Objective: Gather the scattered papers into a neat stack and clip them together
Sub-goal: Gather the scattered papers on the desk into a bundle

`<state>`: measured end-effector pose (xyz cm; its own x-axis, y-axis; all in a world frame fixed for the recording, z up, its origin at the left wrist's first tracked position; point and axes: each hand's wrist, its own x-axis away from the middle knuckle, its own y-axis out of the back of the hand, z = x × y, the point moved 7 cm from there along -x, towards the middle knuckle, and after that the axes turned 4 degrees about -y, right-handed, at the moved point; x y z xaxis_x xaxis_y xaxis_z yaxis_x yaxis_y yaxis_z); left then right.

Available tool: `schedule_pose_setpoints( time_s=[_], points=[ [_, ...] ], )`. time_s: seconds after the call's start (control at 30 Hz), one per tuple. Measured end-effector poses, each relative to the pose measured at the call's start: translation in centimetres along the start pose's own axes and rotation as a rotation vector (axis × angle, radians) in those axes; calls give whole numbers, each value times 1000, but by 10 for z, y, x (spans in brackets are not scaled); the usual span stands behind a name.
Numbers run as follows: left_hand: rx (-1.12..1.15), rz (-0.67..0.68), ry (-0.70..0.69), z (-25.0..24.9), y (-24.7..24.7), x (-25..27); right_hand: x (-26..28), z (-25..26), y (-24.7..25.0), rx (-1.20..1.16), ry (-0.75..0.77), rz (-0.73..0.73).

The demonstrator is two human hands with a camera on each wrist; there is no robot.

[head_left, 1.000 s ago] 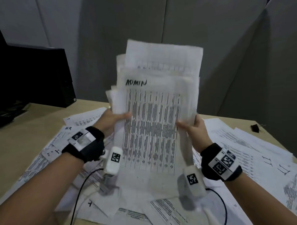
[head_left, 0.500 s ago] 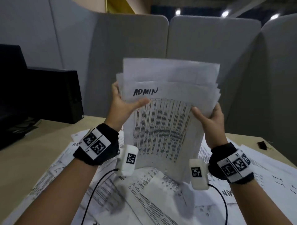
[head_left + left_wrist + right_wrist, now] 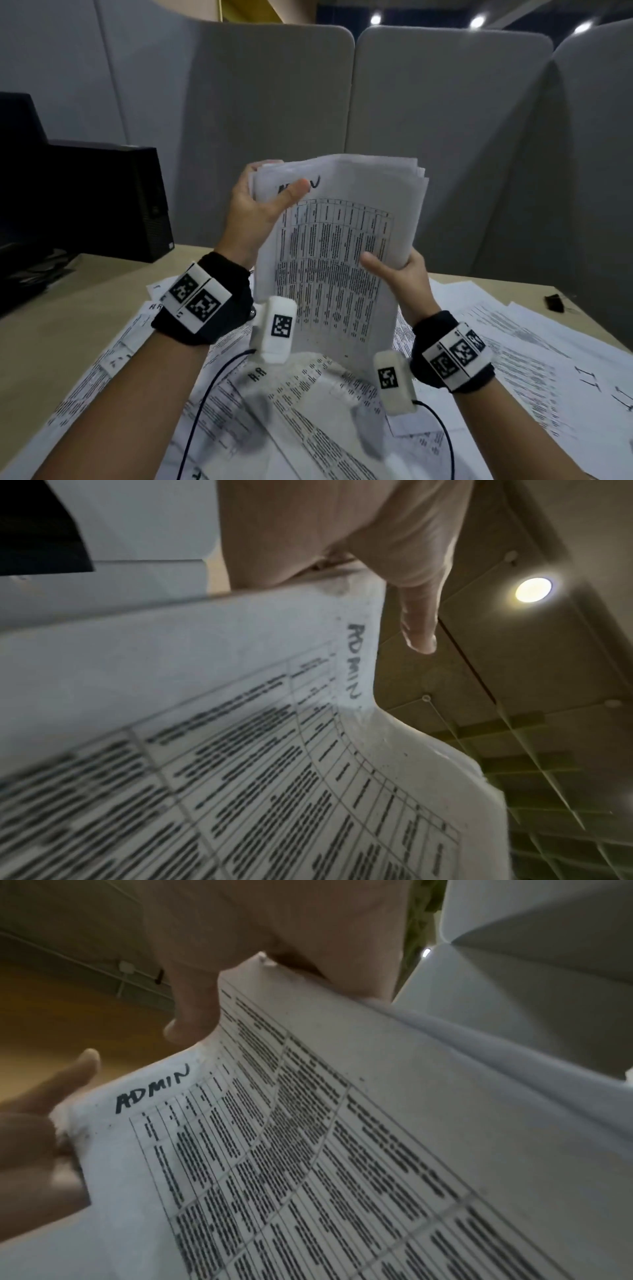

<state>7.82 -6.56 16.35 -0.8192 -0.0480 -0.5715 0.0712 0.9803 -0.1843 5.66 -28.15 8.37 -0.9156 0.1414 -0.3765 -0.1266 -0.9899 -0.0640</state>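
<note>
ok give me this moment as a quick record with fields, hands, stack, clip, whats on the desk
left hand: grips the stack's upper left corner, thumb over the front sheet
right hand: grips the stack's right edge, lower down
stack: held upright off the desk, top sheet marked ADMIN, top edges uneven
binder clip: lying on the desk at far right, untouched
loose papers: spread over the desk
stage: squaring the stack, not clipped

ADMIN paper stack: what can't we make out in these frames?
- White ADMIN-marked paper stack, sheet count: head view, edges too fine.
- Table print: blurred in all views.
- "ADMIN" label: head view, left hand thumb covers it.
- Small black binder clip: too small for detail.
- Right hand fingers: behind stack.
</note>
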Motion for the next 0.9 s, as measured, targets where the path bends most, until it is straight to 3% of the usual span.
schedule_pose_setpoints(
  time_s=[0.13, 0.27, 0.4, 0.5, 0.6, 0.67, 0.7, 0.8, 0.9],
  points=[
    [40, -216, 14, -5, 18, -12, -3, 6, 14, -83, 29, -130],
    [-9, -275, 72, -2, 19, -17, 1, -8, 4, -22, -19, -122],
    [72, -423, -33, -8, 34, -15, 0, -11, 9, -33, -35, -162],
    [104, -206, -54, -1, 22, -4, 0, -23, -2, 75, -122, -84],
    [36, -98, 8, 24, 25, 5, -7, -26, 14, 96, -147, -251],
    [-125, -106, 147, 46, 41, 10, -19, -17, 42, 109, -147, -381],
    [-252, -47, 247, 62, 46, 16, -21, -13, 61, 116, -173, -429],
    [-725, 329, 556, 120, 54, 46, -17, -26, 124, 105, -397, -499],
    [-933, 551, 704, 162, 55, 75, 9, -64, 181, 409, -781, -448]
  ],
)
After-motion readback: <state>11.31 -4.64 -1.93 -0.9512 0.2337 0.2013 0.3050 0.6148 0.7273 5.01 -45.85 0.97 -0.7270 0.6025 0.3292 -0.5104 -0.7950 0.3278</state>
